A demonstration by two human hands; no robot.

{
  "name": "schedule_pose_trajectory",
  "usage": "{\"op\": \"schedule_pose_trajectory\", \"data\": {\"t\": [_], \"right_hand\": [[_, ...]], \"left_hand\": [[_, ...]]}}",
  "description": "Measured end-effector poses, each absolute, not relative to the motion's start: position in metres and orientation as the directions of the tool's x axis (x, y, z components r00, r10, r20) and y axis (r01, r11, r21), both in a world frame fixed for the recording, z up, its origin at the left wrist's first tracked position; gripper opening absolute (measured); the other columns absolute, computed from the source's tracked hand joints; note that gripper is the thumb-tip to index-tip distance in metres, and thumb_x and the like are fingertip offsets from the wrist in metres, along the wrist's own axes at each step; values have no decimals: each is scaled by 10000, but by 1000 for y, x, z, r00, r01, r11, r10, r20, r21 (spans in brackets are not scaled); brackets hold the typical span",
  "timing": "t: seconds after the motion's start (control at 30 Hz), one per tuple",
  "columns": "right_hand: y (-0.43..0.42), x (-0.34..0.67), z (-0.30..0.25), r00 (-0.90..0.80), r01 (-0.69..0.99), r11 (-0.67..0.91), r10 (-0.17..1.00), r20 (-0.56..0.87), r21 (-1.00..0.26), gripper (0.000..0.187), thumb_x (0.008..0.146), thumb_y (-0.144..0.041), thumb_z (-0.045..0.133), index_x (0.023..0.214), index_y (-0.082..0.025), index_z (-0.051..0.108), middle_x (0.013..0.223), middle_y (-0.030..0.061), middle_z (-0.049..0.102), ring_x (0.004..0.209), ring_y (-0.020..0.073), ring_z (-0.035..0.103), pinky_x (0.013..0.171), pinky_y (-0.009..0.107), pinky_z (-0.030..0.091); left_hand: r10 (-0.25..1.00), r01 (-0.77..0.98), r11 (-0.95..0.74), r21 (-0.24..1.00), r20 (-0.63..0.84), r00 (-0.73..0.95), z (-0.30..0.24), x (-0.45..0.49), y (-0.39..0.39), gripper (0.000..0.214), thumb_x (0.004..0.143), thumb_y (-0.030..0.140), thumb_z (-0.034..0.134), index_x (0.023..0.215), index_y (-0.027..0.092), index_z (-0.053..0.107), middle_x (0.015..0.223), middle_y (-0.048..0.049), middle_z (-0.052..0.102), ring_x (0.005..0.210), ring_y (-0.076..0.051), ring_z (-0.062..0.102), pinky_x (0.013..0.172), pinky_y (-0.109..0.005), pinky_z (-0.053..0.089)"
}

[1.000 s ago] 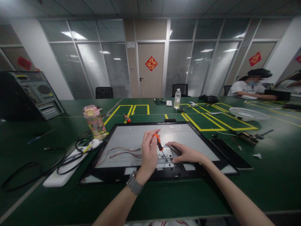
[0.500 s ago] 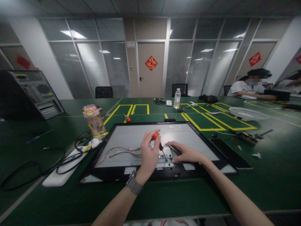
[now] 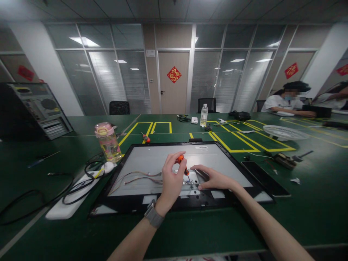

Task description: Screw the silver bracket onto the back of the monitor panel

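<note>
My left hand (image 3: 173, 177) is closed around the orange-and-black handle of a screwdriver (image 3: 186, 172). The screwdriver tilts, with its tip down at a small metal bracket (image 3: 194, 178) on the back of a flat display panel (image 3: 144, 156). My right hand (image 3: 216, 178) rests on the panel just right of the bracket, fingers and thumb apart. Its thumb is close to the screwdriver tip; whether it presses on the bracket I cannot tell. Thin wires (image 3: 141, 176) run leftward across the panel from under my left hand, which hides part of the bracket.
Left of the panel are a white power strip (image 3: 63, 207) with black cables and a pink-lidded bottle (image 3: 108, 143). A second screwdriver (image 3: 146, 138) lies behind it. Rightward are a black phone-like slab (image 3: 265, 178) and a white round basket-like object (image 3: 285, 132). A person sits far right.
The view has shifted slightly. My left hand still holds the screwdriver at the bracket, and my right hand stays beside it.
</note>
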State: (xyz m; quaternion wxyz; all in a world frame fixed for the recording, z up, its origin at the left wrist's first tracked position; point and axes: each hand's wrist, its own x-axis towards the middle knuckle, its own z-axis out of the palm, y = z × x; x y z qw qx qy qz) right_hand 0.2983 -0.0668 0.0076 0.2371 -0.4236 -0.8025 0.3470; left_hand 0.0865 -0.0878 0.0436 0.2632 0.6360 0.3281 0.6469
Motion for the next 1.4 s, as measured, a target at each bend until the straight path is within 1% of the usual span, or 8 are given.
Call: {"op": "schedule_pose_trajectory", "data": {"t": [0.13, 0.3, 0.47, 0.73, 0.93, 1.1, 1.27, 1.4], "right_hand": [[-67, 298, 8, -521, 518, 392, 849, 82, -760, 751, 662, -431, 779, 1319, -241, 469, 1374, 69, 485, 1273, 292, 429, 1103, 443, 317], [-68, 298, 9, -529, 510, 393, 845, 81, -765, 747, 668, -433, 775, 1321, -245, 466, 1374, 66, 484, 1272, 290, 429, 1102, 439, 320], [-67, 299, 8, -524, 520, 392, 848, 79, -759, 753, 663, -424, 784, 1320, -231, 470, 1373, 73, 486, 1271, 291, 431, 1101, 431, 319], [-68, 298, 9, -528, 512, 398, 845, 86, -761, 766, 659, -455, 779, 1325, -243, 465, 1379, 68, 481, 1277, 292, 425, 1108, 438, 307], [-67, 298, 9, -529, 511, 403, 844, 91, -759, 763, 662, -450, 780, 1324, -232, 470, 1365, 68, 494, 1264, 293, 437, 1099, 422, 320], [-68, 298, 10, -530, 515, 399, 844, 84, -759, 750, 669, -437, 779, 1325, -249, 467, 1363, 60, 494, 1259, 290, 440, 1093, 422, 327], [-69, 298, 11, -537, 506, 400, 839, 83, -764, 740, 678, -425, 777, 1324, -243, 465, 1353, 60, 499, 1251, 286, 448, 1084, 411, 340], [-68, 298, 10, -531, 511, 399, 843, 86, -761, 754, 665, -435, 781, 1321, -236, 468, 1369, 66, 486, 1273, 289, 426, 1100, 419, 316]], "left_hand": [[768, 28, -639, 769, 640, -34, 43, 87, -88, 277, 923, 248, 471, 1150, 211, 625, 1066, -75, 650, 1000, -187, 602, 893, -338, 465], [733, 107, -667, 737, 675, -80, 43, 86, -87, 160, 845, 244, 597, 975, 211, 683, 918, -40, 616, 838, -160, 588, 780, -288, 480], [762, 49, -644, 763, 646, -35, 44, 86, -87, 260, 925, 252, 462, 1104, 207, 645, 1010, -67, 636, 937, -178, 594, 841, -313, 468], [732, 133, -659, 740, 672, -112, 44, 87, -88, 207, 829, 256, 623, 1026, 236, 685, 892, -27, 556, 806, -155, 562, 794, -296, 466], [745, 49, -664, 747, 665, -54, 44, 86, -89, 266, 937, 242, 437, 1095, 220, 650, 1035, -59, 617, 963, -173, 589, 866, -309, 453], [722, 131, -675, 727, 686, -86, 47, 85, -90, 171, 869, 247, 571, 982, 218, 696, 927, -40, 612, 865, -165, 588, 817, -296, 459], [738, 84, -668, 739, 673, -54, 47, 85, -90, 267, 912, 218, 485, 1125, 216, 647, 1012, -52, 627, 953, -172, 591, 856, -306, 451], [711, 159, -681, 714, 698, -90, 48, 85, -90, 152, 839, 227, 610, 965, 212, 694, 871, -19, 577, 840, -156, 575, 813, -286, 443]]}}
